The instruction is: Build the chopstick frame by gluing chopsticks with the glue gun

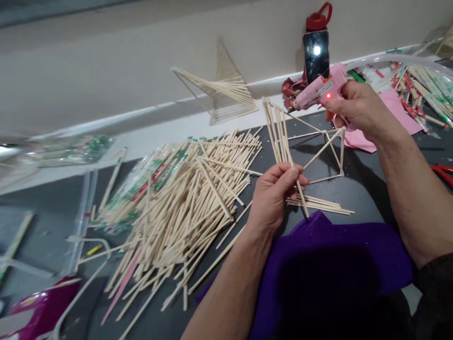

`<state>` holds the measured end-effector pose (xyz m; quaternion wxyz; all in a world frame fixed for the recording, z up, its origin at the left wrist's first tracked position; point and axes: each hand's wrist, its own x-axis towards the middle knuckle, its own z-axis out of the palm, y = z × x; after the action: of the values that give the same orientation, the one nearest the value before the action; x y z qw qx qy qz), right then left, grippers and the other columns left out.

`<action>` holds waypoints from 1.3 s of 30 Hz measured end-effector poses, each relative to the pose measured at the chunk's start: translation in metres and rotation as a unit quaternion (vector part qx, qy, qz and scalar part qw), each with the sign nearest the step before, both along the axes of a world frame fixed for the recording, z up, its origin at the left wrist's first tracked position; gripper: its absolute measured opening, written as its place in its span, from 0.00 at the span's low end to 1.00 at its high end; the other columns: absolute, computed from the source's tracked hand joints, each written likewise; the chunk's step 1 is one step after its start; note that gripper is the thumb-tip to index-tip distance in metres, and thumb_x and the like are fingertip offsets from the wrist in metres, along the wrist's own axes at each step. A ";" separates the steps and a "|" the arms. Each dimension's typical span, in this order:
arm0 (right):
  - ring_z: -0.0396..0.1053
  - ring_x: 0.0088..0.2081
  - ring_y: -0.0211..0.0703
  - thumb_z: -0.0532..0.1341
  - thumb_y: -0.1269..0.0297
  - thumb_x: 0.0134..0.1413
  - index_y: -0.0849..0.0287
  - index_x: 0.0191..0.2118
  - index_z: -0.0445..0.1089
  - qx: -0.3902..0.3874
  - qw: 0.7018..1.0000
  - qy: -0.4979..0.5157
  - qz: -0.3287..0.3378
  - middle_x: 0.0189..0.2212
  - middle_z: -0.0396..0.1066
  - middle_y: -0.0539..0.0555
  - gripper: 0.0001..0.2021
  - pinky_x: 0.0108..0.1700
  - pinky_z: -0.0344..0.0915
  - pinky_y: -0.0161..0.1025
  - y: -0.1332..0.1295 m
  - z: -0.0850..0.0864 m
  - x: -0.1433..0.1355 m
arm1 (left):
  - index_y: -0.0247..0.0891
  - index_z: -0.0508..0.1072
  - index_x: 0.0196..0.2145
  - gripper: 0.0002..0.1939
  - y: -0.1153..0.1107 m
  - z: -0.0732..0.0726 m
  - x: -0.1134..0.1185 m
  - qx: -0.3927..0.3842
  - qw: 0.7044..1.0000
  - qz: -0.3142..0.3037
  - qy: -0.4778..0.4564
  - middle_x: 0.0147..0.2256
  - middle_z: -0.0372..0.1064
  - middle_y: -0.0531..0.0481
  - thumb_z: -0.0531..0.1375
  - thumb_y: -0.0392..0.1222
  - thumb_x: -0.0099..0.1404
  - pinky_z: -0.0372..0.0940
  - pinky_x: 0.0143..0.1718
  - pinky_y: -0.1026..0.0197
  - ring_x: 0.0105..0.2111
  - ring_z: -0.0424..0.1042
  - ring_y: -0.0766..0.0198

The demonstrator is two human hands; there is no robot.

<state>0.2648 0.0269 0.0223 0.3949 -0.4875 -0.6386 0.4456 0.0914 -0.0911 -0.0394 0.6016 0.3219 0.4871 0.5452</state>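
Pinched between the thumb and fingers of my left hand (274, 191) is a thin wooden stick (299, 189). The stick leans up against a row of similar sticks on a small open frame of glued sticks (323, 177). My right hand (364, 111) grips a pink hot glue gun (320, 92) with a lit red light. Its nozzle points left, close to the top of the stick row; whether it touches cannot be made out. Below the frame lies a small bunch of loose sticks (325, 204).
A large heap of sticks (191, 203) covers the table's middle left. Behind it, a finished-looking twisted stick structure (226, 92) leans by the wall. A phone (316, 54) stands against a red-capped bottle (316, 20). Purple cloth (357, 231) lies in front; red-handled pliers (444, 172) sit right.
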 end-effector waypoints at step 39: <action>0.56 0.16 0.29 0.64 0.66 0.58 0.58 0.26 0.64 -0.004 0.999 0.041 -0.004 0.19 0.66 0.46 0.11 0.16 0.49 0.30 0.001 -0.002 0.000 | 0.38 0.75 0.26 0.13 -0.001 -0.001 0.000 0.006 1.000 -0.004 0.003 0.21 0.73 0.52 0.71 0.47 0.49 0.56 0.16 0.72 0.18 0.66 0.73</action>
<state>0.2644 0.0274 0.0199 0.4206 -0.4728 -0.6184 0.4660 0.0918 -0.0919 -0.0402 0.6005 0.3293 0.4839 0.5447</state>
